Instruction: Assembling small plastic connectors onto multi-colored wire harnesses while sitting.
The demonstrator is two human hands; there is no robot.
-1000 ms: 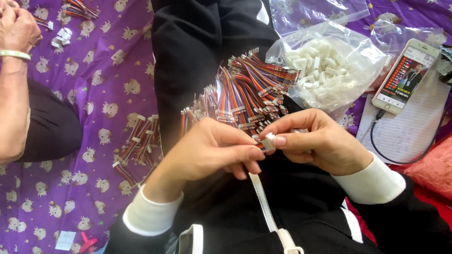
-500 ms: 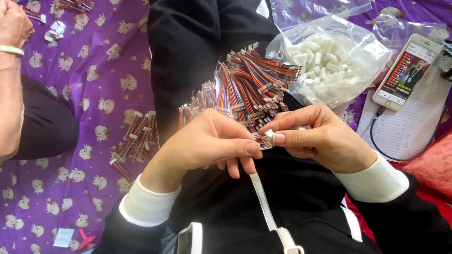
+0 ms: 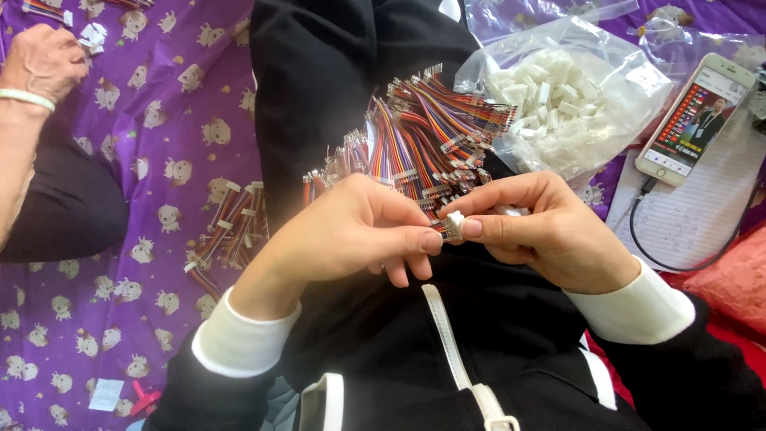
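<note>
Left hand (image 3: 351,231) and right hand (image 3: 550,231) pinch a small white connector (image 3: 455,223) between fingertips, its long axis upright, just below the fanned multicoloured wire bundle (image 3: 431,136).

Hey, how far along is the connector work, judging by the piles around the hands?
Done: a small heap of finished wire sets lies on the purple cloth. In hand: the left hand and right hand pinch one white connector between their fingertips. Left: a large bundle of coloured wires on the lap, and a clear bag of white connectors, still fairly full.
</note>
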